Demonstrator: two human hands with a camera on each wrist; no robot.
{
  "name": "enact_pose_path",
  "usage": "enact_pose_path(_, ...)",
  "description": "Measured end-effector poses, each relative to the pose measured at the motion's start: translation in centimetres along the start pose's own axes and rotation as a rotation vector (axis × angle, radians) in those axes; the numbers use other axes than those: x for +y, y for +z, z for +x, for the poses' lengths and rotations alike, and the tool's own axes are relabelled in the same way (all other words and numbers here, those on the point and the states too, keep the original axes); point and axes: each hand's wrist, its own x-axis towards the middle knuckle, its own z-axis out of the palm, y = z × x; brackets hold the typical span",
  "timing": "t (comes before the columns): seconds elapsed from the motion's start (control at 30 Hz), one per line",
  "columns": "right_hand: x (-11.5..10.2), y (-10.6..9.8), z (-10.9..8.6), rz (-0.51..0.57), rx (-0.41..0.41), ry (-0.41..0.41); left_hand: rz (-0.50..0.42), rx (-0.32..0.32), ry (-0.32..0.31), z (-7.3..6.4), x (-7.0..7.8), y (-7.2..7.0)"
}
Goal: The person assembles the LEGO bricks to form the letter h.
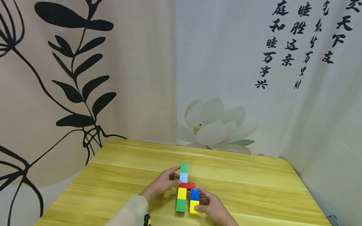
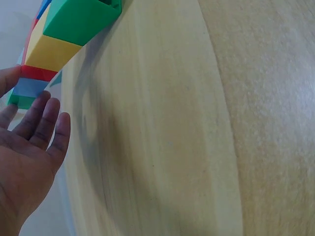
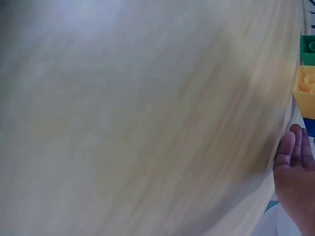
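A joined toy-brick figure lies on the wooden table. A green brick (image 1: pixel 184 168) and a light blue brick (image 1: pixel 183 178) stand in line beyond a wider red brick (image 1: pixel 187 186). Nearer are two legs: a yellow brick (image 1: pixel 182 193) with another green brick (image 1: pixel 180 205), and a dark blue brick (image 1: pixel 195 194) with a second yellow brick (image 1: pixel 193 204). My left hand (image 1: pixel 162 183) touches the figure's upper left side, its fingers loosely extended. Beside the right leg, my right hand (image 1: pixel 214 206) has its thumb at the yellow brick and fingertips near the dark blue one.
The wooden table (image 1: pixel 258 184) extends around the figure, with its far edge against a printed curtain (image 1: pixel 146 70). More hanging cloth (image 1: pixel 343 141) borders the right side. A black band (image 1: pixel 146 225) is on the left wrist.
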Motion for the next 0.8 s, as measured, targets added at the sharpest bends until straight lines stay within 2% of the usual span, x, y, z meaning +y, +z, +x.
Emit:
enact_pose_path(0.2,0.0,0.1,-0.3,0.033,-0.031,-0.008,0.02,0.0,-0.033,-0.2,-0.2,0.3)
enact_pose_path(0.33,0.2,0.1,-0.4,0.019,-0.046,-0.011,0.023,-0.004,-0.041,-0.3,-0.5,0.5)
enact_pose_path(0.6,-0.3,-0.3,-0.4,-0.051,-0.055,0.083,0.073,-0.002,-0.019,-0.6,-0.9,0.9)
enact_pose_path(0.8,-0.4,-0.4,-0.4,-0.054,-0.047,0.091,0.067,0.004,-0.019,-0.8,-0.8,1.0)
